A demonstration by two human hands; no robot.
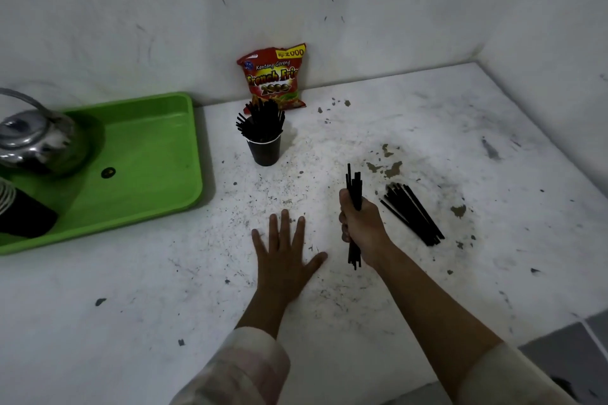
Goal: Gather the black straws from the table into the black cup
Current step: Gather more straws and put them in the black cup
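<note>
A black cup (264,152) stands upright on the white table, with several black straws (261,120) fanning out of its top. My right hand (361,225) is closed around a bundle of black straws (354,186), held nearly upright above the table, right of and nearer than the cup. More black straws lie in a loose pile (413,214) on the table just right of that hand. My left hand (285,251) rests flat on the table with fingers spread, holding nothing, in front of the cup.
A red snack bag (274,76) leans on the wall behind the cup. At the left, a green tray (158,154) holds a metal kettle (36,140) and a dark cup (26,217). The table's edge runs along the lower right over grey floor tiles (572,352).
</note>
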